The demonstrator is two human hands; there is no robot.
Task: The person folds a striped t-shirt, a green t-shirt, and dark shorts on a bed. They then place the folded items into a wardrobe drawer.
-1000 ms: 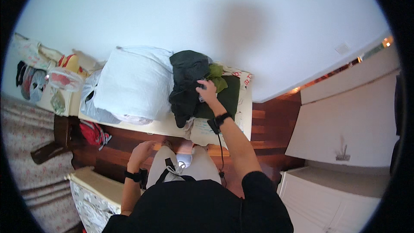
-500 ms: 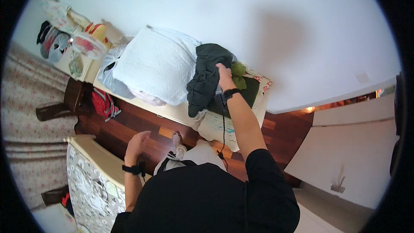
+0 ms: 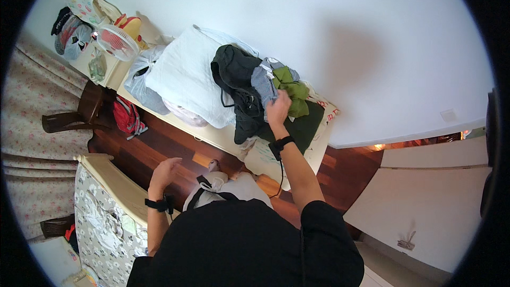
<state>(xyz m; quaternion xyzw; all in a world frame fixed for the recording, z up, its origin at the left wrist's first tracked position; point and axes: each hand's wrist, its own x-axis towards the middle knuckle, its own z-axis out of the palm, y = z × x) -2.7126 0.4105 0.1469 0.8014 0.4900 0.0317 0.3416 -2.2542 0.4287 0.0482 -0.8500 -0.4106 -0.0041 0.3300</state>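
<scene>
My right hand (image 3: 278, 109) reaches onto the clothes on the cream cabinet top, its fingers curled at the lower edge of a blue-and-white checked garment (image 3: 262, 84). Crumpled green cloth (image 3: 292, 94) lies just right of those fingers. A black garment (image 3: 234, 72) with a thin strap is heaped to the left, over the edge of a white quilt (image 3: 186, 74). Beneath the hand and to its right is a flat dark green piece (image 3: 311, 130). My left hand (image 3: 166, 174) hangs low over the floor, fingers loosely extended, holding nothing.
A small fan (image 3: 117, 42) and filled plastic bags (image 3: 139, 82) stand left along the cabinet (image 3: 204, 137). Below are a red backpack (image 3: 127, 117) and a dark wooden chair (image 3: 87, 109). A bed with floral fabric (image 3: 106, 218) is at lower left; a white door (image 3: 425, 191) is at right.
The dark garment has shifted left and spread onto the quilt, uncovering the checked garment and more green cloth. My right hand has left the dark garment and moved slightly lower.
</scene>
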